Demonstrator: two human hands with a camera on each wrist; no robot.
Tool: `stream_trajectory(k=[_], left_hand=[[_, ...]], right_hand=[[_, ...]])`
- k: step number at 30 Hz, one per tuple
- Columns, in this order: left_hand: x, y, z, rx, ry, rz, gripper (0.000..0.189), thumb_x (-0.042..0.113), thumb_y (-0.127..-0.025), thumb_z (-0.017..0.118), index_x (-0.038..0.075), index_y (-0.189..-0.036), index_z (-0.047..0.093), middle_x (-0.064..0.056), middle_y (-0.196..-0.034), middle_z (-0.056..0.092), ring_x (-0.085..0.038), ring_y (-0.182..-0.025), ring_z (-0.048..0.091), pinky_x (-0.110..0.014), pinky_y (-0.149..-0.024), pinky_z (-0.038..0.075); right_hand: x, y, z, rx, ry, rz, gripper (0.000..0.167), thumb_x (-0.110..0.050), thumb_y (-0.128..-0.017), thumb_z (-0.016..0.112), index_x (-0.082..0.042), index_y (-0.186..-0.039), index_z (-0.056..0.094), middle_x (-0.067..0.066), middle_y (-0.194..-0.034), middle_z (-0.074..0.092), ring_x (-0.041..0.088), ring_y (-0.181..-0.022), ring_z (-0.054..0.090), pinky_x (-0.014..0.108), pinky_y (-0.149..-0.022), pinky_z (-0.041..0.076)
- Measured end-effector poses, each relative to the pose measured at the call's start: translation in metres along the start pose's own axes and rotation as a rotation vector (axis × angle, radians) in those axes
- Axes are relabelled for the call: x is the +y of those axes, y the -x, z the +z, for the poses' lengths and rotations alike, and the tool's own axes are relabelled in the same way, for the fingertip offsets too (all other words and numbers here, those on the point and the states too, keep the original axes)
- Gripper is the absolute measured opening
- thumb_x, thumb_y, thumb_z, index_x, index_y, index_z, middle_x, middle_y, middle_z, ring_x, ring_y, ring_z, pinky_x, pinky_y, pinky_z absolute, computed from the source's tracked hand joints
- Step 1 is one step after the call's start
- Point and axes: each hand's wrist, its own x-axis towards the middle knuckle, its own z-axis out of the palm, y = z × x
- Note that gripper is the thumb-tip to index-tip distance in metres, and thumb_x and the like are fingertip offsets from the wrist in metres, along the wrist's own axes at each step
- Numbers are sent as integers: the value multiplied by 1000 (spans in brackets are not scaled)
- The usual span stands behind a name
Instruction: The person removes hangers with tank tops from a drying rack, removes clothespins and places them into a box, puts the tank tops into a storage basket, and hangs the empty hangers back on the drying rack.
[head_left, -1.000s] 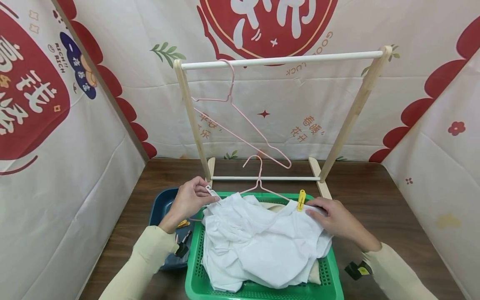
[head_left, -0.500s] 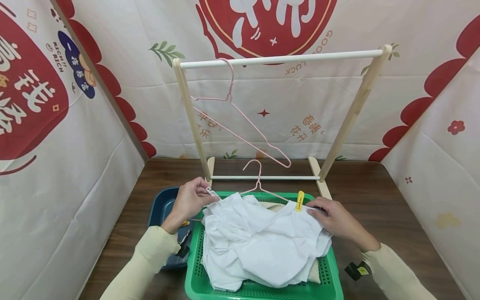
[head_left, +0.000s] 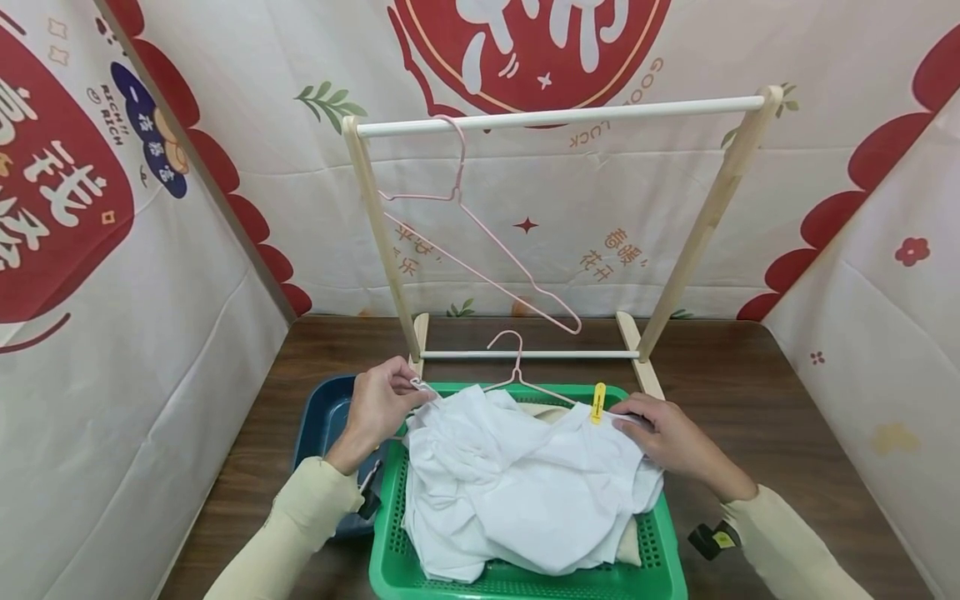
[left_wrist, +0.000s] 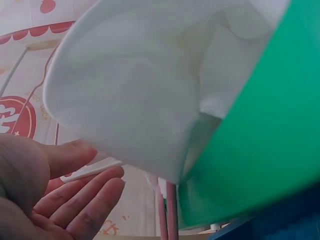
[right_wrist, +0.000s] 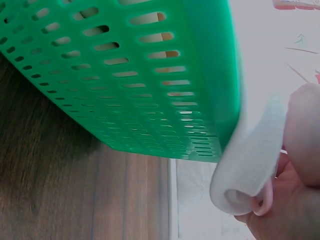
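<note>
A white garment [head_left: 517, 492] lies bunched over the green basket [head_left: 667, 542], with a pink hanger [head_left: 519, 372] inside it, hook sticking up behind. At the garment's left shoulder, my left hand [head_left: 378, 408] pinches a white clothespin [head_left: 424, 387]; the left wrist view shows the clothespin [left_wrist: 92, 171] between thumb and fingers, beside the cloth's edge. My right hand [head_left: 652, 429] grips the right shoulder, and the right wrist view shows the hanger's pink end [right_wrist: 267, 197] poking from the cloth there. Near that hand, a yellow clothespin [head_left: 597, 403] is clipped upright on the garment.
Behind the basket stands a wooden rack [head_left: 731, 179] with a white top rail [head_left: 600, 114]. Another pink hanger [head_left: 457, 175] hangs at its left end. A dark blue tray [head_left: 318, 417] sits left of the basket, partly under my left arm.
The hook of the hanger in the garment has sunk lower behind the basket's rim. The yellow clothespin has shifted slightly left. Both hands stay almost in place.
</note>
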Motion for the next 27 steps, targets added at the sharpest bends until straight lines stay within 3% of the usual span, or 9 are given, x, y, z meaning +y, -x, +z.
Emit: stream_trajectory(k=[8,15,19,27], left_hand=[[-1,1,-7,29,43,14,24,12,-76,87,9,-85,65,-8,-87,75,-21,-81,74,-37,-72,60],[-5,2,-24,30,74,-3,28,15,-77,86,9,-93,65,-9,-92,75,-22,-86,74,-37,-75,60],[-10,5,-34,58,58,-8,31,13,-76,87,7,-97,64,-11,-94,74,-25,-87,75,-39,-77,59],[-26,20,-57,96,-24,-76,35,18,-79,85,6,-102,63,-14,-98,75,-28,-90,74,-41,-80,58]], right_hand=[[-1,0,-1,3,2,-11,16,-5,-90,71,-12,-105,72,-7,-95,66,4,-82,55,24,-73,53],[-1,0,-1,-11,29,-9,17,-9,-90,73,-11,-107,72,-5,-97,66,6,-84,55,26,-75,54],[-2,0,0,-11,46,-13,18,-12,-89,74,-10,-106,72,-5,-96,65,8,-84,54,28,-75,52],[-3,-3,2,-11,56,-9,16,-9,-88,74,-9,-104,70,-3,-96,64,10,-85,53,28,-74,52]])
